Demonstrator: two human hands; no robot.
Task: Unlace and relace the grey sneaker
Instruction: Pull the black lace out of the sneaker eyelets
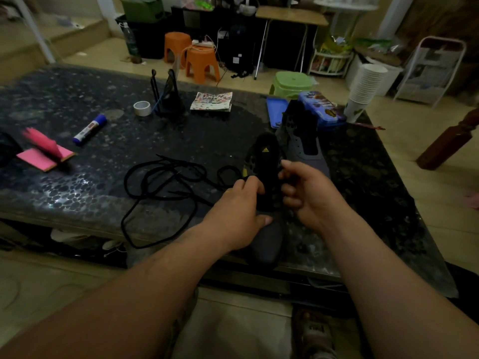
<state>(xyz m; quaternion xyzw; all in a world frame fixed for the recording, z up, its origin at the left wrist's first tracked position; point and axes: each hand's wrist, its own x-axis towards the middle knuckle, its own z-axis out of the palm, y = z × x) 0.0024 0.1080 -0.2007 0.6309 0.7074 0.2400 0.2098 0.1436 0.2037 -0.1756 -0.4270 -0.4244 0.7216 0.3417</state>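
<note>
A grey sneaker [268, 239] with a black tongue and a yellow logo stands at the table's near edge, toe toward me. My left hand [239, 211] grips its left side, thumb on the toe and fingers curled at the eyelets. On the right side of the tongue, my right hand [304, 193] pinches something dark; the lace end there is too dark to make out. A long black lace [160, 182] lies in loose loops on the table to the left and hangs over the edge. Behind stands a second grey sneaker [302, 143] with no lace in it.
On the dark speckled table [77, 104] lie pink sticky notes [44, 156], a glue stick [89, 129], a tape roll [142, 108], a black stand [168, 97], a folded leaflet [211, 101] and a blue pencil case [321, 107]. Stacked paper cups [363, 92] sit at the far right corner. Stools stand behind.
</note>
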